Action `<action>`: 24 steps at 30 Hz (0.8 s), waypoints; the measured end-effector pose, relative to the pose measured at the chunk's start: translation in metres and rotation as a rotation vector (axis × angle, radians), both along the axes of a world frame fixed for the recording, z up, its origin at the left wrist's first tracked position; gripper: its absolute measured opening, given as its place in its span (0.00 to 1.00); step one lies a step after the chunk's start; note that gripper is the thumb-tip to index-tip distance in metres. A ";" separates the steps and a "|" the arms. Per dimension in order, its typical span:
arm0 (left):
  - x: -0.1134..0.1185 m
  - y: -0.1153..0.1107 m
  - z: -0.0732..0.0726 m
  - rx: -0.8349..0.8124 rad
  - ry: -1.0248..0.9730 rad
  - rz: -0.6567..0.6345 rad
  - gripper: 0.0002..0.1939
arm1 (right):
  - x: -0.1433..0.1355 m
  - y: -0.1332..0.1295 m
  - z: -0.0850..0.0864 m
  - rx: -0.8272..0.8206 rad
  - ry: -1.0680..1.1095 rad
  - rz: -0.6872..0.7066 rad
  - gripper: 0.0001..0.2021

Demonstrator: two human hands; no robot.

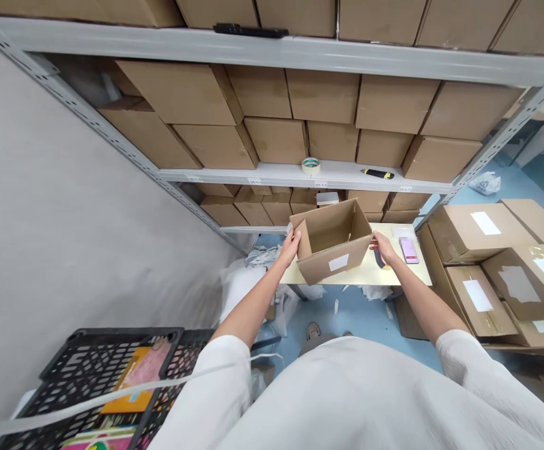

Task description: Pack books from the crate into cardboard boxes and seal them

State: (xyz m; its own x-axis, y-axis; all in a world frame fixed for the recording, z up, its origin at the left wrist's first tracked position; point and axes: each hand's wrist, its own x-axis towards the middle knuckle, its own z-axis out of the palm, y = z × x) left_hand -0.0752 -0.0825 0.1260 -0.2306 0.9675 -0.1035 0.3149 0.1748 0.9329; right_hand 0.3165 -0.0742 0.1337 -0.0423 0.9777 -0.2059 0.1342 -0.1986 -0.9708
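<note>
An open cardboard box (331,244) with a white label on its near side is tilted above a pale yellow table (413,272). My left hand (291,247) grips its left end, fingers against the side. At the right end, my right hand (382,246) holds the box by its edge. The inside that shows has nothing in it. A pink-screened phone (409,250) lies on the table right of my right hand, and a dark object (379,259), partly hidden, is just beneath that hand.
Shelves (276,57) of cardboard boxes stand ahead, holding a tape roll (311,165) and a yellow-black cutter (377,174). Labelled boxes (501,231) are stacked at right. A black crate (89,356) with colourful items sits lower left, beside a grey wall.
</note>
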 end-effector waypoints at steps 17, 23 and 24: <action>-0.032 0.042 -0.001 0.039 -0.067 -0.246 0.39 | -0.016 0.015 0.031 -0.029 -0.162 0.181 0.63; -0.044 0.040 0.002 -0.043 -0.181 -0.284 0.32 | -0.013 0.020 0.037 -0.034 -0.197 0.250 0.59; -0.044 0.039 0.002 -0.049 -0.199 -0.282 0.29 | -0.012 0.019 0.037 -0.036 -0.180 0.254 0.56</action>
